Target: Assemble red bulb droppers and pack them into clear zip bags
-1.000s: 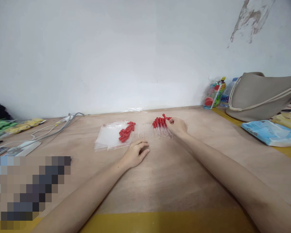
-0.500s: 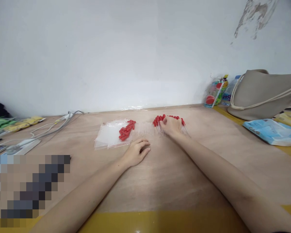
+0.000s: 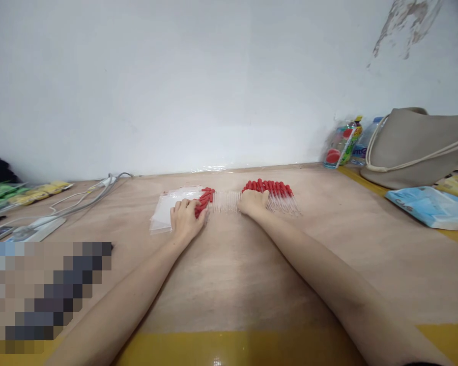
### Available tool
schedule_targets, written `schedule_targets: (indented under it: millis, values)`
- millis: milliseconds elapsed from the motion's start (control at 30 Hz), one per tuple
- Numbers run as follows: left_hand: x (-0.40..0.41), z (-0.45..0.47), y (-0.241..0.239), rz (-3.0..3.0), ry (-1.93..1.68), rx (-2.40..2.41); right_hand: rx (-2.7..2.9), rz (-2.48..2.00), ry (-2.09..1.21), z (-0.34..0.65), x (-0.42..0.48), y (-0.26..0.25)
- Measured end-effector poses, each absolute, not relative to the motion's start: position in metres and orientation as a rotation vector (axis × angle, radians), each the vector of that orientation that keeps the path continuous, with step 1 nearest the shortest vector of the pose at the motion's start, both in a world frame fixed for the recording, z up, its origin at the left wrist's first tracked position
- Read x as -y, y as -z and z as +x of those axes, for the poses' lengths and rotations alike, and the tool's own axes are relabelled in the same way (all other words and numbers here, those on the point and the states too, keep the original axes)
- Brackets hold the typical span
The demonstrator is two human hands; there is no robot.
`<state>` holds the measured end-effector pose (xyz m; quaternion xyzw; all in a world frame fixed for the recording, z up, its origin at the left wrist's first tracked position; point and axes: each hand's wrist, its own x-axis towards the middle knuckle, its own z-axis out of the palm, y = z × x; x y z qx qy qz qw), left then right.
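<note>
My left hand (image 3: 185, 218) reaches over a small pile of red rubber dropper bulbs (image 3: 206, 195), beside clear plastic zip bags (image 3: 162, 211). Its thumb and index finger are apart, with bulbs between and beyond them. A row of bare clear dropper tubes (image 3: 225, 202) lies between my two hands. My right hand (image 3: 254, 202) is closed at the right end of that row, fingertips down by the tubes; what they pinch is hidden. Just right of it, droppers fitted with red bulbs (image 3: 277, 189) lie side by side, bulbs toward the wall.
Bottles (image 3: 339, 145), a grey bag (image 3: 416, 147) and a blue-white packet (image 3: 431, 206) stand or lie at the right. Cables (image 3: 87, 198), a power strip (image 3: 41, 231) and green and yellow packets (image 3: 34, 193) are at the left. A white wall (image 3: 221, 91) closes off the back.
My left hand has moved left and away from me, onto the red bulbs. My right hand has shifted left from the bulb-fitted droppers to the edge of the bare tubes.
</note>
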<state>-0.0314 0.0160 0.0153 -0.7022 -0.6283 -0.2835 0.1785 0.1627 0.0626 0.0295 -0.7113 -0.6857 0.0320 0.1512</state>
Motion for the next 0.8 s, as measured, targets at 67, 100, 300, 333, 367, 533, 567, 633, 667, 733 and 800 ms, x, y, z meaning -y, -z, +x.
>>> schedule_targets:
  millis: [67,100,300,333,367,533,567,633,667,733,800]
  values:
    - [-0.02,-0.036,-0.016,-1.969,0.753,1.805,1.967,-2.049,-0.114,0.162,-0.063,-0.03]
    - [-0.022,-0.036,-0.015,-1.97,0.733,1.81,1.967,-2.052,-0.123,0.161,-0.064,-0.03]
    - [-0.024,-0.036,-0.013,-1.995,0.631,1.826,1.956,-2.054,-0.154,0.16,-0.065,-0.029]
    - [-0.024,-0.036,-0.013,-1.991,0.638,1.821,1.957,-2.048,-0.155,0.16,-0.064,-0.03]
    - [-0.023,-0.036,-0.013,-1.982,0.653,1.813,1.96,-2.038,-0.153,0.16,-0.063,-0.03]
    - [-0.016,-0.035,-0.015,-1.934,0.754,1.782,1.956,-1.961,-0.063,0.164,-0.049,-0.034]
    - [-0.014,-0.034,-0.015,-1.93,0.764,1.776,1.944,-1.939,-0.021,0.167,-0.045,-0.034]
    - [-0.01,-0.034,-0.016,-1.928,0.783,1.758,1.938,-1.853,0.068,0.174,-0.035,-0.03]
    - [-0.008,-0.033,-0.017,-1.931,0.796,1.749,1.949,-1.781,0.105,0.18,-0.03,-0.026]
    - [-0.005,-0.033,-0.017,-1.949,0.849,1.73,1.998,-1.597,0.146,0.194,-0.019,-0.016]
    - [-0.001,-0.03,-0.016,-2.024,0.93,1.678,2.056,-1.401,0.16,0.21,-0.009,-0.004]
